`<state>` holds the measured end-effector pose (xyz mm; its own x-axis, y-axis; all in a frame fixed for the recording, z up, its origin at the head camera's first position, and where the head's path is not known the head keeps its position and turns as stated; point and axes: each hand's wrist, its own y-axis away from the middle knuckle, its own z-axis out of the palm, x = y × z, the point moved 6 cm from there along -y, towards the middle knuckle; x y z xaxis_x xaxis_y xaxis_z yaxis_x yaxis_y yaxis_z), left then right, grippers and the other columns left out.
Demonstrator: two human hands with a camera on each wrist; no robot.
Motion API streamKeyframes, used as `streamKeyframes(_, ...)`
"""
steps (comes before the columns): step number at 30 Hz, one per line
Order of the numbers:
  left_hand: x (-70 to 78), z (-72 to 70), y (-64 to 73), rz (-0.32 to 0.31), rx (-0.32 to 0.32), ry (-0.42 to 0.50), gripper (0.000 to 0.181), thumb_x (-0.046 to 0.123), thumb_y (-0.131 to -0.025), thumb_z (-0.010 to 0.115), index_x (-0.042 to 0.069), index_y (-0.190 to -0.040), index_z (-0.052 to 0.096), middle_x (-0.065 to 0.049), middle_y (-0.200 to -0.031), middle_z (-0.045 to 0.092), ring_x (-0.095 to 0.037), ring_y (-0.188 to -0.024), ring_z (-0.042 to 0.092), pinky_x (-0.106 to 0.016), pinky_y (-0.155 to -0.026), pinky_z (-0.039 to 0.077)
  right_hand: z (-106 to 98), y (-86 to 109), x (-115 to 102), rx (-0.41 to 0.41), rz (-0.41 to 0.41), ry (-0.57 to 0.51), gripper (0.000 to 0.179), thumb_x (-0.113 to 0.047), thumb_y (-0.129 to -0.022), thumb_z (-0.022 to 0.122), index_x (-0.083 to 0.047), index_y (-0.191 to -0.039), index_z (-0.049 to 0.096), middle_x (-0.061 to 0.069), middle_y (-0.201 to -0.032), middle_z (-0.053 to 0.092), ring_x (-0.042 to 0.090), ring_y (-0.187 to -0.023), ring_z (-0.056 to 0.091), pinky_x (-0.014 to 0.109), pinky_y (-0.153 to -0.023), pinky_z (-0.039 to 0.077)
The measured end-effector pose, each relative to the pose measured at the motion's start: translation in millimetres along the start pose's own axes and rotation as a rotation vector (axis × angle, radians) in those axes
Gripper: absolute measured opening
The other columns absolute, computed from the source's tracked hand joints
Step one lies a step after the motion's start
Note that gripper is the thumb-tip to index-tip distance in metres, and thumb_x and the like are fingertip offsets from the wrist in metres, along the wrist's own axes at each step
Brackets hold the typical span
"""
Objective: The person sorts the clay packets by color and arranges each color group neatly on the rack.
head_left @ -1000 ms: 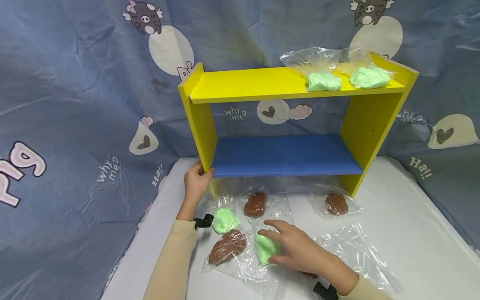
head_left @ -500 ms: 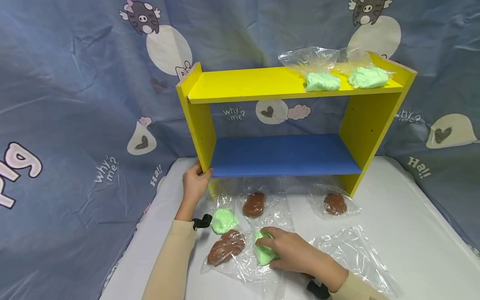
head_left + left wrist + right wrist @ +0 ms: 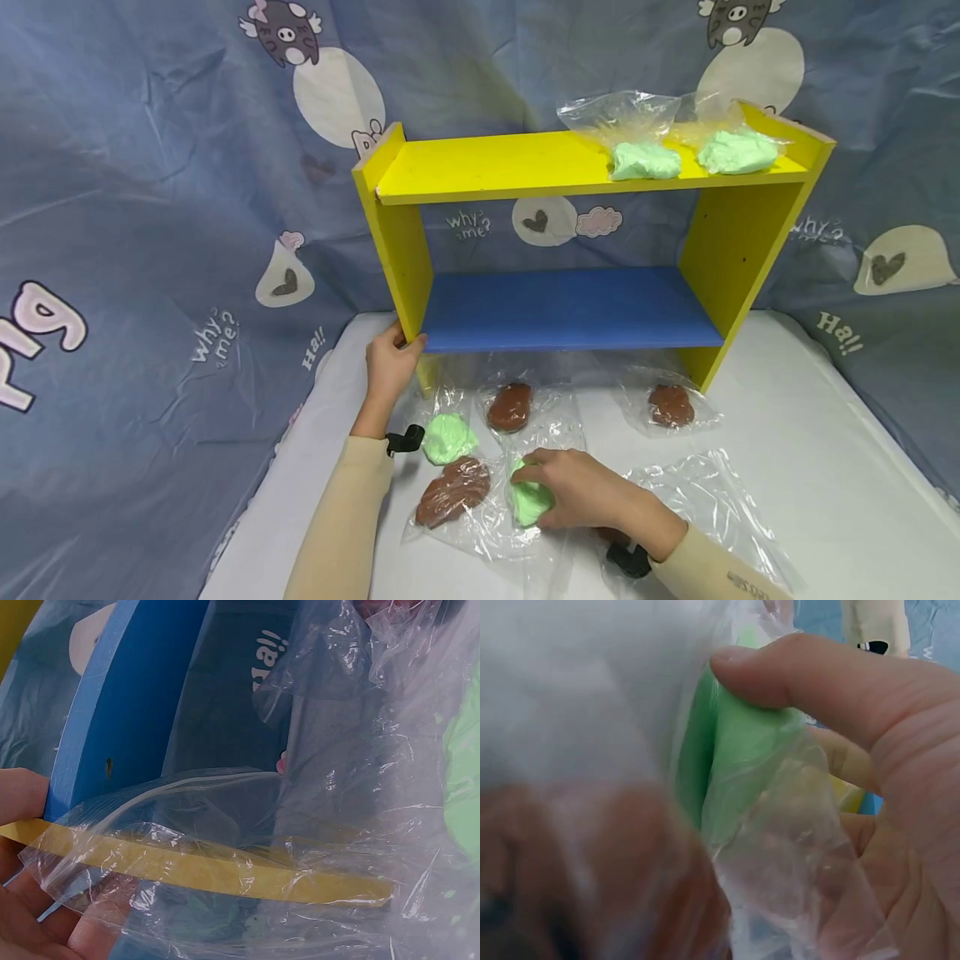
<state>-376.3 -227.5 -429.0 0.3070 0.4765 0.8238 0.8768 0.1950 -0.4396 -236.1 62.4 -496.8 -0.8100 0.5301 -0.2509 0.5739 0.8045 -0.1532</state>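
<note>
My left hand (image 3: 392,364) grips the yellow left side panel (image 3: 401,267) of a small shelf unit, at the level of its blue lower board (image 3: 570,308). In the left wrist view the thumb lies on one side of the yellow panel (image 3: 225,876) and the fingers on the other, partly behind a clear bag. Down on the white table, my right hand (image 3: 588,493) holds a bagged lump of light green clay (image 3: 529,503). The right wrist view shows my thumb pressed on the green lump (image 3: 754,742) through the plastic, with the other fingers partly hidden.
Two bagged green lumps (image 3: 647,162) sit on the right of the yellow top board (image 3: 487,171). Around my right hand lie bagged brown lumps (image 3: 453,492), another green lump (image 3: 448,439) and clear plastic (image 3: 712,508). A blue printed cloth (image 3: 150,208) hangs behind.
My right hand has lowered onto the green clay, its spread fingers and thumb closing around the lump. The left hand keeps its grip on the side panel.
</note>
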Motion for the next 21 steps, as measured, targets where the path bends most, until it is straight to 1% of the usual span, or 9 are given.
streamKeyframes(3,0.6,0.1,-0.8,-0.002,0.002,-0.002,0.042,0.019,-0.092,0.075,0.011,-0.132,0.067,-0.013,-0.122,0.07,-0.027,-0.113,0.066,-0.044,-0.09,0.056,-1.3,0.0,1.6,0.01,-0.023,-0.036,0.059,-0.03,-0.071,0.086,-0.023,-0.127,0.07,0.0,-0.125,0.066,0.013,-0.098,0.065,0.033,-0.087,0.056)
streamKeyframes(7,0.8,0.1,-1.0,-0.009,0.002,-0.006,0.041,0.019,-0.092,0.075,0.01,-0.131,0.068,-0.013,-0.121,0.07,-0.028,-0.113,0.066,-0.043,-0.09,0.056,-2.8,1.3,4.9,0.044,-0.071,-0.09,0.054,-0.026,-0.073,0.082,-0.02,-0.126,0.07,-0.006,-0.12,0.068,0.004,-0.087,0.061,0.025,-0.081,0.054)
streamKeyframes(11,2.4,0.3,-2.1,-0.003,0.0,-0.004,0.04,0.02,-0.092,0.075,0.01,-0.131,0.068,-0.013,-0.121,0.07,-0.028,-0.113,0.066,-0.043,-0.09,0.056,-6.9,2.3,11.6,0.086,-0.098,-0.19,0.049,-0.018,-0.074,0.079,-0.017,-0.123,0.072,-0.009,-0.115,0.07,0.002,-0.087,0.062,0.021,-0.081,0.053)
streamKeyframes(13,3.2,0.0,-2.7,-0.001,0.003,0.001,0.04,0.019,-0.092,0.075,0.01,-0.13,0.068,-0.013,-0.121,0.07,-0.028,-0.112,0.067,-0.043,-0.09,0.056,-9.4,2.2,15.9,0.1,-0.094,-0.239,0.046,-0.015,-0.077,0.077,-0.016,-0.123,0.072,-0.009,-0.115,0.071,0.001,-0.092,0.063,0.021,-0.083,0.053)
streamKeyframes(14,3.4,-0.2,-2.9,-0.001,0.006,0.001,0.04,0.019,-0.092,0.075,0.01,-0.13,0.069,-0.014,-0.121,0.07,-0.028,-0.112,0.067,-0.043,-0.09,0.056,-10.2,2.0,18.1,0.102,-0.085,-0.256,0.045,-0.016,-0.08,0.076,-0.015,-0.125,0.071,-0.009,-0.116,0.07,0.001,-0.091,0.062,0.02,-0.084,0.053)
streamKeyframes(16,3.6,-0.6,-3.0,-0.001,0.011,0.0,0.039,0.018,-0.091,0.075,0.009,-0.129,0.069,-0.014,-0.12,0.07,-0.028,-0.111,0.067,-0.043,-0.09,0.056,-11.3,1.6,22.7,0.099,-0.056,-0.28,0.042,-0.018,-0.086,0.073,-0.016,-0.128,0.07,-0.01,-0.116,0.07,-0.002,-0.077,0.058,0.019,-0.078,0.053)
streamKeyframes(18,3.1,-0.6,-3.2,-0.002,0.012,-0.002,0.039,0.018,-0.091,0.075,0.009,-0.129,0.069,-0.014,-0.12,0.07,-0.028,-0.111,0.067,-0.043,-0.09,0.056,-12.3,1.4,26.8,0.1,-0.026,-0.292,0.039,-0.024,-0.093,0.069,-0.017,-0.132,0.068,-0.012,-0.114,0.069,-0.004,-0.067,0.053,0.02,-0.073,0.053)
streamKeyframes(20,1.9,-0.1,-3.2,-0.001,0.009,-0.007,0.04,0.018,-0.092,0.075,0.009,-0.13,0.069,-0.014,-0.12,0.07,-0.027,-0.111,0.067,-0.042,-0.09,0.056,-13.6,1.6,30.2,0.116,-0.002,-0.292,0.037,-0.029,-0.098,0.066,-0.018,-0.134,0.066,-0.013,-0.112,0.069,-0.004,-0.064,0.05,0.022,-0.071,0.053)
streamKeyframes(21,1.3,0.2,-3.0,0.001,0.007,-0.007,0.04,0.018,-0.092,0.075,0.009,-0.13,0.068,-0.014,-0.121,0.07,-0.027,-0.111,0.067,-0.042,-0.09,0.056,-14.4,1.8,31.4,0.129,0.004,-0.288,0.036,-0.031,-0.1,0.065,-0.019,-0.134,0.066,-0.013,-0.111,0.069,-0.004,-0.065,0.052,0.023,-0.072,0.053)
